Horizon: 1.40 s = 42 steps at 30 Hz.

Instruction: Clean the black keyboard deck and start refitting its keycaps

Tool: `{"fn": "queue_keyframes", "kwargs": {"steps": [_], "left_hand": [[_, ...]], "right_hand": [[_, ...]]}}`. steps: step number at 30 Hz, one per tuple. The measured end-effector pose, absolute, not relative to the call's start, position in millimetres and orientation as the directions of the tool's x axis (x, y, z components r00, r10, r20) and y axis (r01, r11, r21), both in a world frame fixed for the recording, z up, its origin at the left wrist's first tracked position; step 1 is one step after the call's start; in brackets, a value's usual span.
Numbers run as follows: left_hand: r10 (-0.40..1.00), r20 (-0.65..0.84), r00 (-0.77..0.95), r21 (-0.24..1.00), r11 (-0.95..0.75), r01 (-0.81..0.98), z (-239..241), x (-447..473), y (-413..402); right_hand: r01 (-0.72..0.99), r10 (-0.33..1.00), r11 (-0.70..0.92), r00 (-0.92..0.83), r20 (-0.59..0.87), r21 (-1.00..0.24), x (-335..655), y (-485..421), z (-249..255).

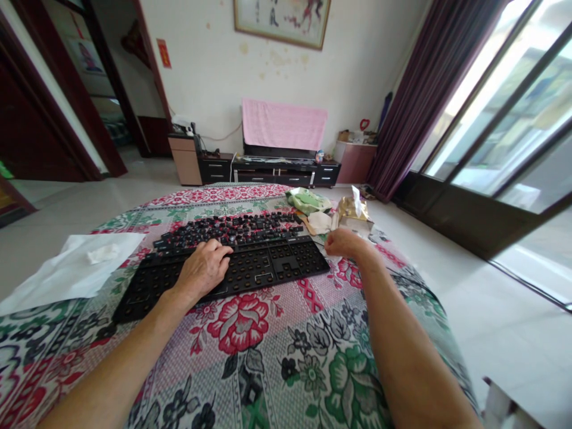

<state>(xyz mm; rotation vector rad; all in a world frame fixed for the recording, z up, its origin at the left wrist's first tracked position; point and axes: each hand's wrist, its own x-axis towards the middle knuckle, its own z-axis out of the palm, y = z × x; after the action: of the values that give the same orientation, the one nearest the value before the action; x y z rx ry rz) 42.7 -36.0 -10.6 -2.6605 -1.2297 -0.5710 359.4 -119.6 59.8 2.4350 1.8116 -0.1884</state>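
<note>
A black keyboard frame [286,265] without its keycaps lies at an angle on the flowered tablecloth. My left hand [205,268] rests over its middle, fingers bent and pressed together on its upper part. Behind the board, many loose black keycaps [223,229] are spread in a wide band. My right hand [342,243] is closed just beyond the board's right end; whatever its fingers hold, if anything, is hidden. Close to it are a pale cloth [319,223] and a gold tissue pack [354,215] with a tissue sticking up.
A white sheet [74,265] with a crumpled tissue [102,254] lies at the table's left. A green bag [308,201] sits at the far edge. A dark cable [413,281] runs off to the right. Beyond the table stands a low cabinet [273,177] under a pink-covered television [285,124].
</note>
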Motion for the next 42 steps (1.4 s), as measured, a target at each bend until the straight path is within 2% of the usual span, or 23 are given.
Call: {"fn": "queue_keyframes", "kwargs": {"steps": [6, 13, 18, 22, 26, 29, 35, 42], "left_hand": [[0.694, 0.407, 0.594, 0.023, -0.658, 0.752, -12.8, 41.9, -33.9], [0.673, 0.433, 0.6, 0.016, -0.671, 0.741, -14.5, 41.4, -32.1], [0.676, 0.43, 0.598, 0.014, -0.667, 0.745, -13.7, 41.9, -33.1], [0.675, 0.433, 0.598, 0.008, -0.666, 0.746, -13.0, 41.6, -34.1], [0.676, 0.435, 0.595, 0.024, -0.669, 0.743, -12.0, 42.3, -34.8], [0.678, 0.435, 0.592, 0.037, -0.67, 0.741, -11.1, 43.1, -35.2], [0.667, 0.436, 0.604, 0.042, -0.686, 0.727, -9.4, 41.5, -36.4], [0.62, 0.506, 0.6, 0.11, -0.736, 0.668, -5.6, 43.9, -44.3]], "right_hand": [[0.969, 0.971, -0.213, 0.196, -0.135, -0.123, 344.9, -114.9, 54.2], [0.945, 0.948, -0.319, 0.316, -0.05, -0.075, 354.7, -109.8, 45.8], [0.942, 0.966, -0.252, 0.26, 0.006, -0.223, 345.0, -105.9, 42.2], [0.932, 0.948, -0.314, 0.317, -0.014, -0.18, 335.6, -102.5, 37.3], [0.903, 0.913, -0.39, 0.404, 0.047, -0.181, 347.5, -103.7, 37.2], [0.895, 0.926, -0.306, 0.359, 0.119, -0.325, 346.9, -102.5, 38.4], [0.796, 0.956, -0.006, 0.183, 0.23, -0.605, 304.2, -91.7, 29.4], [0.671, 0.974, 0.139, 0.038, 0.222, -0.728, 259.8, -89.8, 12.5]]}}
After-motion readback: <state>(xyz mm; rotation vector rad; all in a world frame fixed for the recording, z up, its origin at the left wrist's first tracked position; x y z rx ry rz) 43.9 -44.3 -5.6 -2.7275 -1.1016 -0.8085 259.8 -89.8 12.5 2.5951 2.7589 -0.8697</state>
